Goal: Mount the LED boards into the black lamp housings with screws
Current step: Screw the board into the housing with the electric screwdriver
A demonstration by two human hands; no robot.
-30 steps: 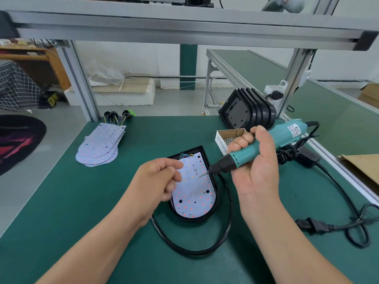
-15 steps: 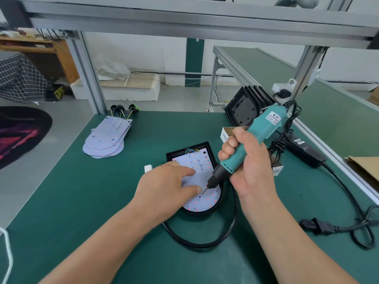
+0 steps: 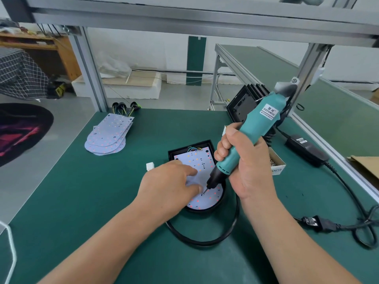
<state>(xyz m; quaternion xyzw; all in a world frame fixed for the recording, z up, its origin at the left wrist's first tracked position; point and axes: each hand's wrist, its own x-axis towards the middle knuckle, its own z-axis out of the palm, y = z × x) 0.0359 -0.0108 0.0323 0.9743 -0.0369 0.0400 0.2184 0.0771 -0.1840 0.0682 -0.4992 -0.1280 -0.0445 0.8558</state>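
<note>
A white LED board (image 3: 202, 162) lies inside a black lamp housing (image 3: 189, 145) at the middle of the green table. My left hand (image 3: 168, 185) rests flat on the board with straight fingers pressing it down. My right hand (image 3: 244, 162) grips a teal electric screwdriver (image 3: 252, 132), held steeply, its bit tip touching the board's lower part beside my left fingertips. A stack of loose LED boards (image 3: 108, 135) lies at the far left. More black housings (image 3: 244, 105) stand on edge at the back right.
A small cardboard box of screws (image 3: 276, 163) sits right of the housing. A black cable (image 3: 205, 238) loops in front of it. A power adapter (image 3: 305, 148) and plug cord (image 3: 320, 224) lie at the right. A small white block (image 3: 150, 166) sits left of the housing.
My left hand went from a pinch above the board to pressing flat on it. The screwdriver swung from nearly level to steep, and its tip came down onto the board.
</note>
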